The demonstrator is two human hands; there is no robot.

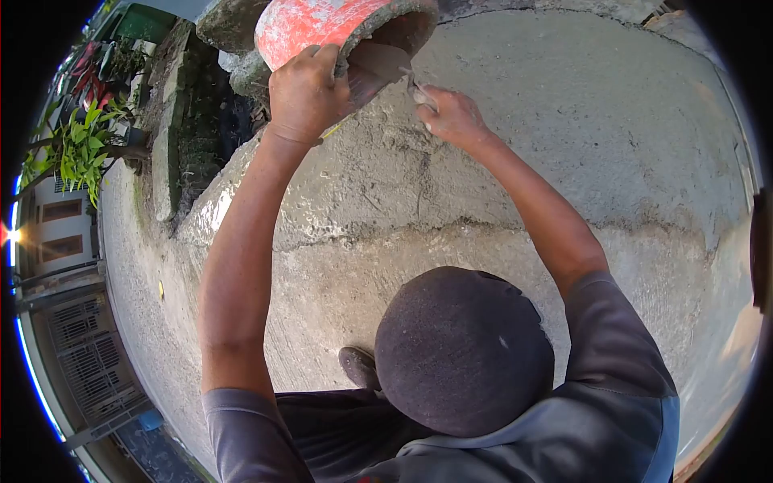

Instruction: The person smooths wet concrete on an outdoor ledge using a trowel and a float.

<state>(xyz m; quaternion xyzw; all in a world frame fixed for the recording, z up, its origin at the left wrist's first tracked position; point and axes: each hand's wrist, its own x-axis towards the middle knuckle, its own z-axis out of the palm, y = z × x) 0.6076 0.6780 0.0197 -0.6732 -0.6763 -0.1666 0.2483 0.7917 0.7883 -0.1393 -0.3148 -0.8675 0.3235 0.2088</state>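
Left grip (304, 92) tilts red pot (322, 24) — right hand (451, 117) at rim.

The ground (515, 266) was rough grey concrete, pale and stained in patches — a long crack (451, 229) ran across it from side to side. At its left edge a low mossy kerb (167, 153) bordered dark soil, with green plants (80, 149) growing beyond. A red pot (314, 24) was tilted over on its side at the top, its base towards the kerb. A dark shoe (358, 366) stood on the concrete — only partly seen.
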